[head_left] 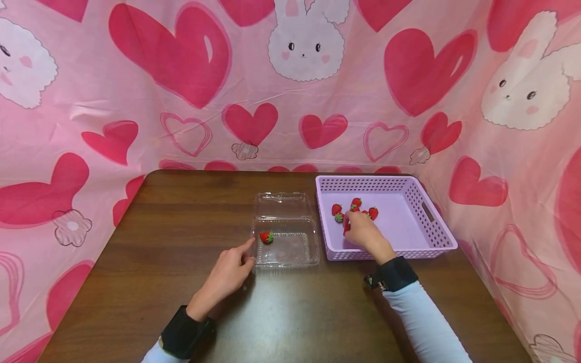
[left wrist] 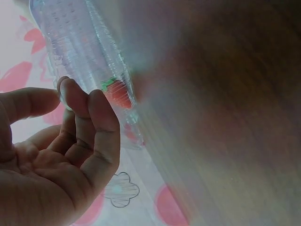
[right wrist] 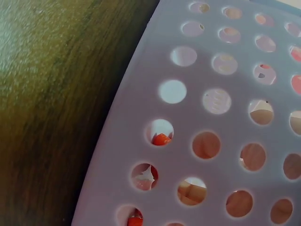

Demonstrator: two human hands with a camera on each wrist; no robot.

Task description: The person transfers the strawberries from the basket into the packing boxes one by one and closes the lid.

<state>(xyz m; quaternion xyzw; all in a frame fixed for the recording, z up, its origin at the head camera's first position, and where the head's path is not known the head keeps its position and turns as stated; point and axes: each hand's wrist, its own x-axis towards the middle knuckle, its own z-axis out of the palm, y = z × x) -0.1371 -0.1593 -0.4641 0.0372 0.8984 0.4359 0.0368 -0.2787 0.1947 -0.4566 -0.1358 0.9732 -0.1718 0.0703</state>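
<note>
A clear plastic clamshell box (head_left: 286,254) lies on the table with its lid folded back. One strawberry (head_left: 266,237), red with a green top, sits at the left inside it. My left hand (head_left: 227,270) touches the box's left side with its fingertips, index finger reaching forward and thumb near the front corner. To the right, my right hand (head_left: 363,230) is inside a lilac basket (head_left: 419,219), its fingers pinching a strawberry (head_left: 347,230) that is partly hidden. Several more strawberries (head_left: 356,202) lie around those fingers. In the right wrist view the perforated basket wall (right wrist: 188,117) mostly hides the hand.
The brown wooden table (head_left: 181,217) carries the box and basket side by side, with a narrow gap between. A pink curtain (head_left: 272,91) with hearts and rabbits stands behind the table and along both sides. Both wrists wear black bands.
</note>
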